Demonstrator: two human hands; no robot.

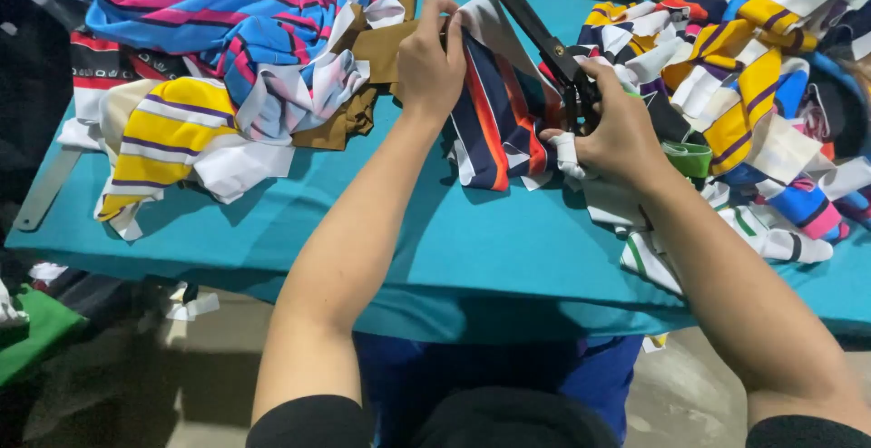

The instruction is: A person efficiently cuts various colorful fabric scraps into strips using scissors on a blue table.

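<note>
My left hand [428,60] pinches the top edge of a navy, orange and white striped fabric piece [494,108] and holds it up off the teal table [381,239]. My right hand [619,131] grips the handles of large black scissors [535,31], whose long blades point up and away to the left, over the top of the striped piece. Some white cloth is bunched under my right palm.
A heap of blue-pink, yellow and brown fabric scraps [227,58] lies at the left. Another heap of yellow, white and striped scraps [753,103] fills the right. A green tape roll [688,158] sits by my right wrist. Scraps lie on the floor [190,305].
</note>
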